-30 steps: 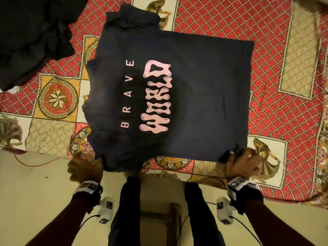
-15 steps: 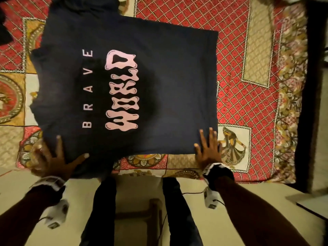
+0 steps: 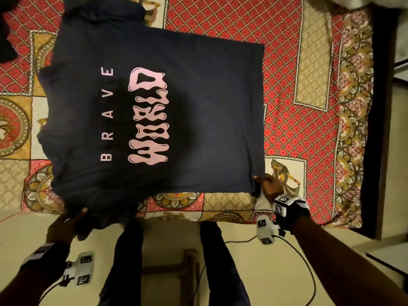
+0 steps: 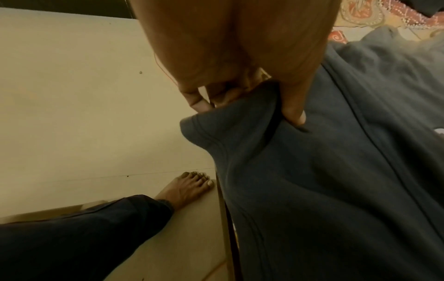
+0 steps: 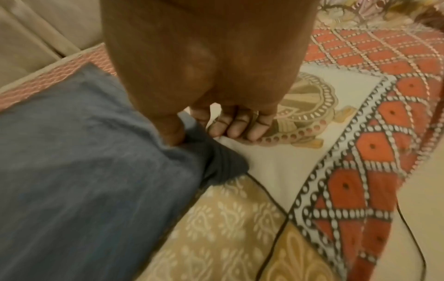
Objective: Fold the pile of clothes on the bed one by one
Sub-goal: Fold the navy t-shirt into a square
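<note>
A dark navy T-shirt (image 3: 198, 111) lies spread flat on the bed (image 3: 287, 51), print side up, with pink lettering reading "BRAVE WORLD" turned sideways in the head view. The bed is covered by a patterned bedsheet (image 3: 293, 129) of red diamond lattice with gold and cream panels.

At about 7 o'clock in the head view, the left hand (image 3: 64, 226) grasps the shirt's near left corner, which hangs over the bed edge. The left wrist view shows the thumb (image 4: 295, 112) pressed on top of a bunched fold of the fabric (image 4: 312, 190), the other fingers (image 4: 197, 98) curled beneath it.

At about 4 o'clock, the right hand (image 3: 269, 186) pinches the near right corner of the shirt at its hem. In the right wrist view the thumb (image 5: 173, 133) bears down on the cloth (image 5: 84, 171), while the remaining fingertips (image 5: 238, 129) rest on the sheet (image 5: 264, 161) just beside the corner.

At 10 o'clock, a heap of dark clothes (image 3: 6, 40) sits at the frame's edge, apart from the shirt.

Below the bed edge, the person's legs in dark trousers (image 3: 123, 261) stand on a pale floor (image 3: 254, 272); a bare foot (image 4: 185, 188) shows in the left wrist view. No containers appear in any view.
</note>
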